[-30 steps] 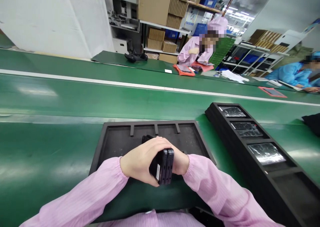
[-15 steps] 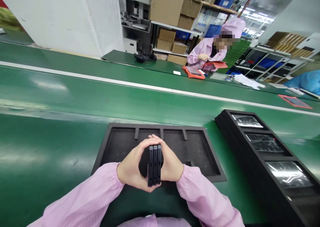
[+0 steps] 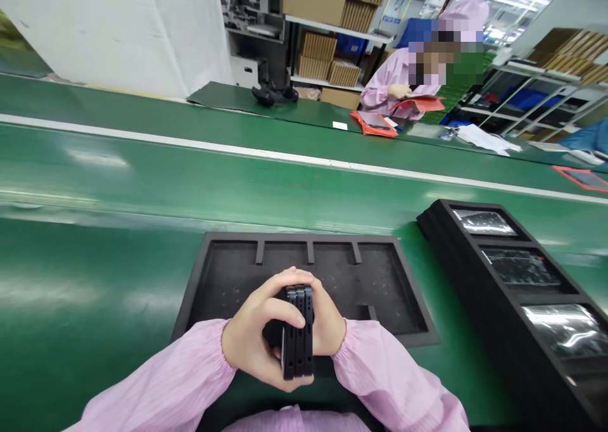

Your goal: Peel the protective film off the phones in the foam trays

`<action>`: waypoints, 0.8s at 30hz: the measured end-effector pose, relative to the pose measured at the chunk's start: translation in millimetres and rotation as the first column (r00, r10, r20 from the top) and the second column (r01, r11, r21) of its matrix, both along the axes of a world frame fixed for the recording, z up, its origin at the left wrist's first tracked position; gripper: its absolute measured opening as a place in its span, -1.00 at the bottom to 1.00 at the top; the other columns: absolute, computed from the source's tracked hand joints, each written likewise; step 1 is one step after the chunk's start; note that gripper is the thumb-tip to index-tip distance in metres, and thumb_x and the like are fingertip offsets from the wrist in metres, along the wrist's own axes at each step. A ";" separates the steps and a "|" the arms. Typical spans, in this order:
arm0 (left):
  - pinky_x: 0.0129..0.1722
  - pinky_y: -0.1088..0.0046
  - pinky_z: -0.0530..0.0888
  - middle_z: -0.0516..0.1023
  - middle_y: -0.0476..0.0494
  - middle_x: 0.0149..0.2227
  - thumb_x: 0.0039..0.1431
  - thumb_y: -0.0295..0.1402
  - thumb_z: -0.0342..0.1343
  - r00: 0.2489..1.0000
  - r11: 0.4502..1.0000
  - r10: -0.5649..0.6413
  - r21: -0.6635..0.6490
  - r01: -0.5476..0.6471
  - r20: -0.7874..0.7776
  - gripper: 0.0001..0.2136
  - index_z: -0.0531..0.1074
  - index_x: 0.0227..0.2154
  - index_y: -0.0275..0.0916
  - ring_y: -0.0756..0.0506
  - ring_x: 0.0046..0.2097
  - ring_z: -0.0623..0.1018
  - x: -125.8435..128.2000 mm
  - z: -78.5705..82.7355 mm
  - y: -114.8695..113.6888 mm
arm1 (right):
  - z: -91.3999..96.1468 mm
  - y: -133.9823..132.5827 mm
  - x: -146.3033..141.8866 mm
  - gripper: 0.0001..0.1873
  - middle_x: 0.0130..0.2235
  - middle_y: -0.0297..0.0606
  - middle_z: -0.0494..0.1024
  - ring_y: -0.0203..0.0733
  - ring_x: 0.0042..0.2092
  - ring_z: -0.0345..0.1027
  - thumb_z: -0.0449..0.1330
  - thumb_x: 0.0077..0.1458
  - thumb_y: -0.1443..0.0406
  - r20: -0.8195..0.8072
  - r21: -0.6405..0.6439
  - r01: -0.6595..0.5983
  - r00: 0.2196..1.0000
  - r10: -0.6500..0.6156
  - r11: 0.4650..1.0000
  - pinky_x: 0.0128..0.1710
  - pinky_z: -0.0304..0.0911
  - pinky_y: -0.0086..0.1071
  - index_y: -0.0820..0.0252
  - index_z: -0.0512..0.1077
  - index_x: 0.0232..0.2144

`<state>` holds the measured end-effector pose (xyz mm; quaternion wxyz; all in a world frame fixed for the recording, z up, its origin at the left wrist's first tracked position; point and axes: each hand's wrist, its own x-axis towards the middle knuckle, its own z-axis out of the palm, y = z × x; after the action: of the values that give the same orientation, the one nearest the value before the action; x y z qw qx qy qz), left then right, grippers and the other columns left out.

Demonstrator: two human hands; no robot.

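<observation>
Three thin dark phones (image 3: 297, 349) are pressed together in a stack, their narrow ends with ports and holes facing me. My left hand (image 3: 254, 330) is closed round the stack from the left, with a finger lying across the near ends. From the right, my right hand (image 3: 329, 324) is closed against the other side of the stack. Both sets of fingertips meet at its top. Behind and below the hands lies a black foam tray (image 3: 228, 273) with short dividers along its far and near edges; the hands hide part of it.
At right stands a pile of black foam trays (image 3: 513, 296) holding devices in clear film (image 3: 522, 268). A white strip (image 3: 237, 150) runs along the green bench (image 3: 95, 261). Across it, a person in pink (image 3: 384, 80) holds a red item near a red-edged device (image 3: 375, 123).
The stack of phones has come lower and tilted in my hands. A left finger has moved across its near ends. The view has shifted slightly.
</observation>
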<state>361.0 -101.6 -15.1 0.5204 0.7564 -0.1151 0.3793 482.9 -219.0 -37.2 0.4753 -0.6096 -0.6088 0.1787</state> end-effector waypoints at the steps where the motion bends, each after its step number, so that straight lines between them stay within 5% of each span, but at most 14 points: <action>1: 0.16 -0.06 0.36 0.40 -0.22 0.08 -0.10 -0.15 0.37 1.000 1.000 -0.007 -0.017 0.007 0.026 -0.49 0.29 -0.10 0.00 -0.32 0.12 0.47 1.0 -1.7 -1.0 | -1.8 1.6 0.0 -0.09 0.13 -0.10 0.37 -0.01 0.16 0.31 0.38 -0.10 -0.07 0.011 0.062 -0.005 1.000 0.004 0.998 0.19 0.21 -0.15 0.06 0.07 0.18; 4: 0.13 0.01 0.41 0.44 -0.24 0.03 -0.21 -0.11 0.43 0.993 0.997 -0.005 -0.073 0.014 0.114 -0.27 0.25 0.06 -0.03 -0.31 0.09 0.50 2.8 -8.8 -5.9 | -4.7 6.7 2.6 0.00 0.08 -0.13 0.41 0.01 0.11 0.35 0.43 -0.19 -0.08 0.044 0.244 -0.047 0.998 0.038 0.969 0.16 0.26 -0.14 0.04 0.09 0.20; 8: 0.12 0.12 0.43 0.43 -0.34 0.05 -0.33 0.01 0.46 0.997 0.990 0.080 -0.119 -0.078 0.013 0.07 0.09 0.27 -0.18 -0.31 0.06 0.52 -0.1 -12.5 -12.5 | -3.5 9.0 7.6 0.02 0.06 -0.11 0.42 0.02 0.07 0.38 0.45 -0.22 -0.08 0.056 0.283 -0.100 0.995 0.088 0.954 0.11 0.31 -0.16 0.06 0.13 0.20; 13: 0.14 0.09 0.41 0.45 -0.27 0.01 -0.20 0.01 0.40 0.998 0.994 0.063 -0.090 -0.065 -0.023 -0.14 0.23 0.17 -0.17 -0.29 0.04 0.51 -1.6 -2.7 -13.0 | -3.5 7.7 8.2 0.09 0.08 -0.09 0.40 0.05 0.10 0.37 0.46 -0.24 -0.09 0.044 0.278 -0.112 0.994 0.104 0.954 0.12 0.30 -0.13 0.05 0.07 0.25; 24: 0.26 0.18 0.30 0.37 -0.30 0.13 -0.17 -0.09 0.43 1.000 0.989 0.028 -0.147 -0.029 -0.015 -0.15 0.19 0.19 -0.18 -0.26 0.17 0.42 -5.3 0.3 -12.7 | -14.9 6.9 11.5 0.24 0.19 -0.14 0.31 0.07 0.19 0.26 0.52 -0.36 -0.04 -0.114 0.336 -0.146 0.974 0.194 0.930 0.24 0.17 -0.12 -0.05 0.03 0.30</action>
<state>355.7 -114.3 -14.8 0.5701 0.7198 -0.0726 0.3893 494.4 -212.1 -52.2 0.5952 -0.4530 -0.6440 0.1602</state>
